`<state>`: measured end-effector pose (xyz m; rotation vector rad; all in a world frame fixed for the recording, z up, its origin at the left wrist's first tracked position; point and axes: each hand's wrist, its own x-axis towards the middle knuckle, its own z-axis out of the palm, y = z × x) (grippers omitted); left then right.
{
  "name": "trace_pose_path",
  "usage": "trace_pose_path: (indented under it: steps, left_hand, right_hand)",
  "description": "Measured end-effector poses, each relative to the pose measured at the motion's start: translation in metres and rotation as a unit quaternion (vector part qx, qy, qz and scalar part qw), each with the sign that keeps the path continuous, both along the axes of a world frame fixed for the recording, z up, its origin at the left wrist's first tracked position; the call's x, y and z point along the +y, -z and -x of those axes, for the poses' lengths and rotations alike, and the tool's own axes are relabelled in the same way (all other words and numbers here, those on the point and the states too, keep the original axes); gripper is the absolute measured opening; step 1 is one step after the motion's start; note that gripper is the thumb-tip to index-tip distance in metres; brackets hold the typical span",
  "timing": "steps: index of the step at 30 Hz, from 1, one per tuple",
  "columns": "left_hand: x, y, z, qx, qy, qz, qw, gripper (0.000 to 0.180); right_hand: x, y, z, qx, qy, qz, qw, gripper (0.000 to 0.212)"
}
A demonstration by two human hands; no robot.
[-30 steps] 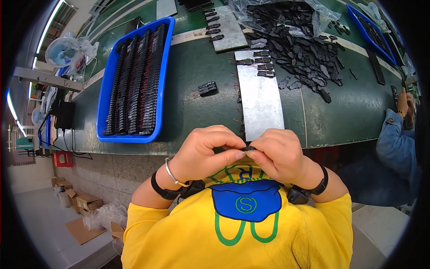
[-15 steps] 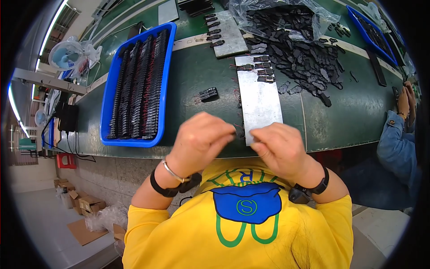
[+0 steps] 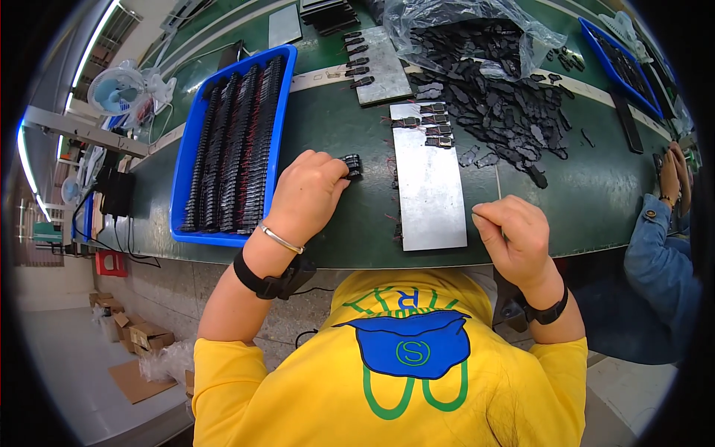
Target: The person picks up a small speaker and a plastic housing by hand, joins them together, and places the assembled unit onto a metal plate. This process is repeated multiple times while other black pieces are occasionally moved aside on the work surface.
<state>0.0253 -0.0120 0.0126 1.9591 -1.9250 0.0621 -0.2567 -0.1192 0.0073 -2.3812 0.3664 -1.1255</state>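
My left hand (image 3: 311,186) is closed, with its fingertips at a small row of black plastic parts (image 3: 353,165) on the green table. It hides the row's left end; a small black part seems to be pinched there. To the right lies a pale metal plate (image 3: 432,197), with several black parts (image 3: 434,119) at its far end and more with thin red wires along its left edge. Right of the plate's near end, my right hand (image 3: 518,235) is raised with thumb and forefinger pinched together. Whatever it may hold is too small to make out.
A blue tray (image 3: 279,123) packed with rows of black parts stands at left. Loose flat black pieces (image 3: 506,112) spill from a clear plastic bag (image 3: 547,37) at the far side. A second plate (image 3: 383,67) lies beyond. Another person's hand (image 3: 670,179) is at far right.
My left hand has moved left and away from the plate's near end to the small row of black parts. My right hand has moved right, off the plate.
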Motion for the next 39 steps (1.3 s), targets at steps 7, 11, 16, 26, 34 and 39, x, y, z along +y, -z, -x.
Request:
trace_pose_path:
  steps: [7,11,16,26,34,39]
  left_hand:
    - [0.0,-0.006,0.0,-0.004,0.016,0.005,1.0,0.02]
    - [0.009,-0.017,0.007,-0.002,0.0,0.035,0.999,0.025]
    - [0.029,-0.026,0.023,0.11,0.075,0.063,0.989,0.026]
    - [0.048,0.0,0.03,0.343,0.215,-0.05,0.913,0.025]
    - [0.032,-0.004,0.048,0.712,0.002,-0.14,0.688,0.015]
    - [0.025,0.002,0.055,0.727,-0.02,-0.148,0.67,0.012]
  right_hand:
    - [-0.008,-0.003,-0.013,-0.003,-0.007,0.029,1.0,0.012]
    - [-0.031,-0.005,-0.025,0.04,0.018,0.007,0.999,0.014]
    - [-0.064,-0.002,-0.044,0.154,0.062,-0.055,0.985,0.017]
    - [-0.062,0.017,-0.055,0.17,0.086,0.009,0.982,0.019]
    - [0.003,-0.012,-0.041,0.104,0.0,0.033,0.994,0.023]
    - [0.027,-0.008,-0.042,0.062,-0.029,0.057,0.996,0.03]
